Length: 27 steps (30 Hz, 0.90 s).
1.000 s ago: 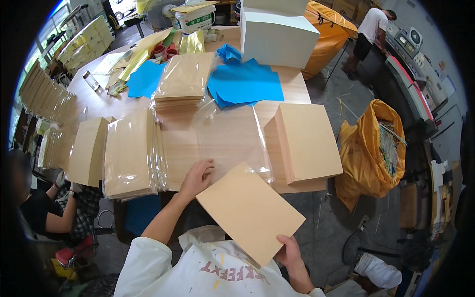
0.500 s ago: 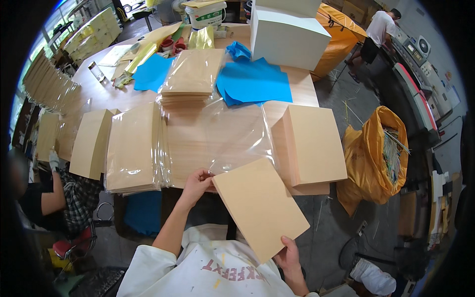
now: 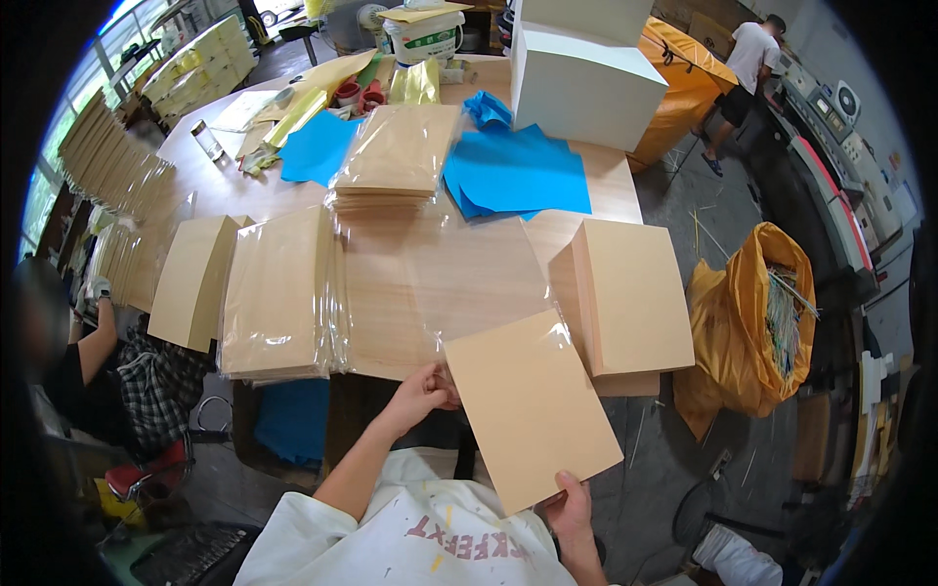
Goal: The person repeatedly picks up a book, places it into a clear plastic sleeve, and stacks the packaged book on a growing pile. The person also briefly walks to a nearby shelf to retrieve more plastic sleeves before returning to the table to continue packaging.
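A thin stack of tan paper sheets (image 3: 532,415) is tilted in front of me at the table's near edge. My right hand (image 3: 569,506) grips its lower right corner, thumb on top. A clear plastic bag (image 3: 479,269) lies flat on the table, its mouth towards me, and the far end of the sheets reaches into that mouth. With its fingers pinched, my left hand (image 3: 422,398) holds the bag's near edge just left of the sheets. To the right stands a thick pile of bare tan sheets (image 3: 635,293). Bagged stacks (image 3: 278,293) lie on the left.
More bagged sheets (image 3: 401,146) and blue paper (image 3: 518,176) lie farther back on the wooden table (image 3: 376,264). A white box (image 3: 586,88) stands behind. An orange sack (image 3: 728,322) is on the floor at right. A gloved co-worker (image 3: 93,342) sits at left.
The tan sheets have turned more upright, and their far end has moved into the bag's mouth. My left hand has shifted from the sheets' corner to the bag's edge. The view has shifted slightly.
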### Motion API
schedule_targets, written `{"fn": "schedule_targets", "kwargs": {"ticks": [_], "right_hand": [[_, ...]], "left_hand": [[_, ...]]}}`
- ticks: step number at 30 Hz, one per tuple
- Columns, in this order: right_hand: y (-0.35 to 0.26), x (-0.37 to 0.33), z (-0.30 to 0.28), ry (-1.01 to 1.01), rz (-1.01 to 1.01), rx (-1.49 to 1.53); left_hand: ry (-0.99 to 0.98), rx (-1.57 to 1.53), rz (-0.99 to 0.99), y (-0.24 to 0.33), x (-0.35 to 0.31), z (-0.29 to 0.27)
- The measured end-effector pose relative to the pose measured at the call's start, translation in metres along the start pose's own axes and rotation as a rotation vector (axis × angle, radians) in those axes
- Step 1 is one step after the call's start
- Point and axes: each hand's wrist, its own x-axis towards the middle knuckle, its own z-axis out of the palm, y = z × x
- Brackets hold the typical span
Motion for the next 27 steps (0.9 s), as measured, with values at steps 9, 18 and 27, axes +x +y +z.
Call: {"fn": "schedule_targets", "kwargs": {"ticks": [9, 18, 27], "right_hand": [[0.01, -0.004, 0.051, -0.08, 0.087, 0.099], [0.028, 0.025, 0.067, -0.087, 0.088, 0.138], [0.035, 0.04, 0.08, -0.128, 0.122, 0.166]], "left_hand": [[0.22, -0.558, -0.034, 0.043, 0.039, 0.021], [0.153, -0.514, -0.23, 0.004, -0.008, 0.046], [0.023, -0.77, -0.144, 0.025, 0.013, 0.015]]}}
